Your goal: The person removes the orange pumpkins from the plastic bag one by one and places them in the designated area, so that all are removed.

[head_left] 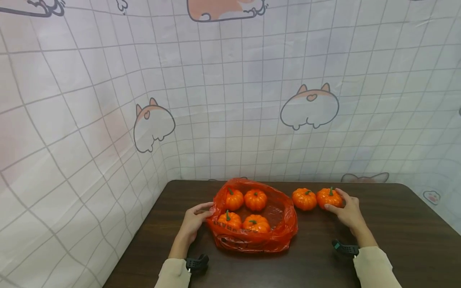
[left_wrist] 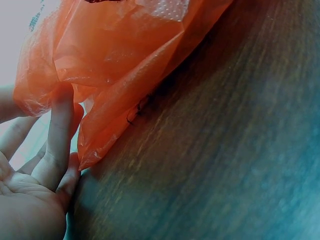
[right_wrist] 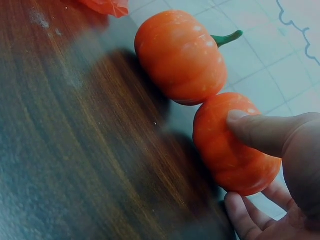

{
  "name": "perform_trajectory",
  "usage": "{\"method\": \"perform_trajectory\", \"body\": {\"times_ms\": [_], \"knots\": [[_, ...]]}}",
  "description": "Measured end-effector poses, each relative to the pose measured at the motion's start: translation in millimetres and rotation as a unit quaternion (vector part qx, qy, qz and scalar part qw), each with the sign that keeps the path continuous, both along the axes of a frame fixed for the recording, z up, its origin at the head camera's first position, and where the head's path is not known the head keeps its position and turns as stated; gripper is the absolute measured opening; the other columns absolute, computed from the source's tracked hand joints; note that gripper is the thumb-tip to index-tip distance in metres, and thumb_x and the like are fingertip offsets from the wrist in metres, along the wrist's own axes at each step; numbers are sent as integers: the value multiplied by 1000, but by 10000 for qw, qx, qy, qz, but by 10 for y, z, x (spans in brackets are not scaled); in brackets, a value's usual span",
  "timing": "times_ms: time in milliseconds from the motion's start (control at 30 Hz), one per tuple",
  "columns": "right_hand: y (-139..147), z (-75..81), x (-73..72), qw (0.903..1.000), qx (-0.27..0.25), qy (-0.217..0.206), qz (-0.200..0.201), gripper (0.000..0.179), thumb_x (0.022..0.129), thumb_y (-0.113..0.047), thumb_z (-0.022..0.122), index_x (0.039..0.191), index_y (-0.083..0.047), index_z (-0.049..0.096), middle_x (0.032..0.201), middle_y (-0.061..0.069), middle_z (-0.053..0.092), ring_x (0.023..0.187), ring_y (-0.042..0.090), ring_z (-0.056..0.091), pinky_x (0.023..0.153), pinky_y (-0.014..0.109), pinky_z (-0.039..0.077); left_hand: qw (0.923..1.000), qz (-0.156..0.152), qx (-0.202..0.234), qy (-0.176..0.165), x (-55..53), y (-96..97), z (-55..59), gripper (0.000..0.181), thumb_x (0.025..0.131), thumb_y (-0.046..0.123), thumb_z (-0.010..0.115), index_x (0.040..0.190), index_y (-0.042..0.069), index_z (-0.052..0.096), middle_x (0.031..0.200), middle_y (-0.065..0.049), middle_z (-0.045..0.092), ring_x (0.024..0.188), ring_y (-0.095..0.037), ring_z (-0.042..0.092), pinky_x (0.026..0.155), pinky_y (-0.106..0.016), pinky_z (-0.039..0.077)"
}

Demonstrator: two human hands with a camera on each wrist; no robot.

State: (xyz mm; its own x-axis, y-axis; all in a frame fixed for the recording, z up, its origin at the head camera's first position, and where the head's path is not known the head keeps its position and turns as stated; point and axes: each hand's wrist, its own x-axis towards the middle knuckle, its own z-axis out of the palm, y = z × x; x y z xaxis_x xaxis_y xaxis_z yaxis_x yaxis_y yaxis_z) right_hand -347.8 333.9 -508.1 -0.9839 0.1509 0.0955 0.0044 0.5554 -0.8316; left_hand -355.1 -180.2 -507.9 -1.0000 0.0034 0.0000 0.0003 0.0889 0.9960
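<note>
One red plastic bag (head_left: 252, 243) is pinched at its rim by the left hand (head_left: 193, 221), fingers slightly bent; one round, ribbed orange pumpkin (head_left: 328, 198) is gripped in the spread right hand (head_left: 350, 213). Between the hands, one loose pumpkin (head_left: 304, 199) and four bagged pumpkins (head_left: 255, 200) are seen.

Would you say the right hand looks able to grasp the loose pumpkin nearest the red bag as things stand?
Probably not: the right hand is holding the outer pumpkin, which lies between it and the inner pumpkin beside the red bag.
</note>
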Motion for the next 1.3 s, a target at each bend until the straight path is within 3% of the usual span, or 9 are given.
{"method": "perform_trajectory", "body": {"times_ms": [1300], "knots": [[13, -20, -14, 9996, -57, -260, 135, 93, 97, -39, 69, 163, -1, 14, 157, 42, 8, 140, 61, 21, 112, 75, 22, 10000, 25, -8, -10, -1, -2, 0, 32, 95, 12, 71, 127, 10, 73, 107, -7, 74, 92, -16, 67, 80, -30, 54]]}}
